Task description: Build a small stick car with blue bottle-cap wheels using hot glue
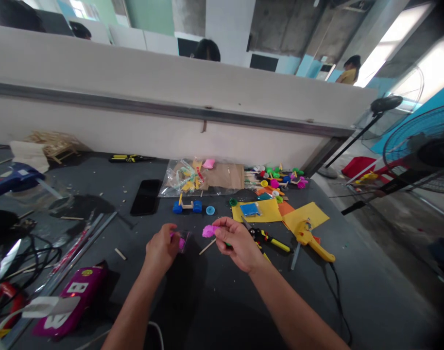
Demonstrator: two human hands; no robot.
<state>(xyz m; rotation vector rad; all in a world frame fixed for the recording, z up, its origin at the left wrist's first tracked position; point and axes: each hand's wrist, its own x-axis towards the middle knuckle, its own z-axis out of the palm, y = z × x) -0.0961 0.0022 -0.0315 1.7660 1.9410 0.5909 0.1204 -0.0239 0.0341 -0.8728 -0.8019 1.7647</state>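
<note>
My left hand [161, 250] is closed around a small clear plastic bag [186, 239] with bright pink, clay-like material showing in it. Between the thumb and fingers of my right hand [239, 243] is a ragged pink lump of what looks like modelling clay [208, 231]. Something small and green peeks out under that hand's fingers, mostly hidden. Both hands hang over the dark table, a short gap between them. Below the pink lump lies a thin wooden stick [207, 246]. A small wooden piece with blue wheels [187, 206] and a blue cap [210, 210] sit just beyond.
Right of my hands are yellow-handled pliers [276, 242], a yellow glue gun [313, 243] and yellow paper [258, 210]. Behind lie a clear bag of parts [187, 180] and several colourful caps [275, 183]. A phone [145, 197] and a purple box [74, 296] are leftward.
</note>
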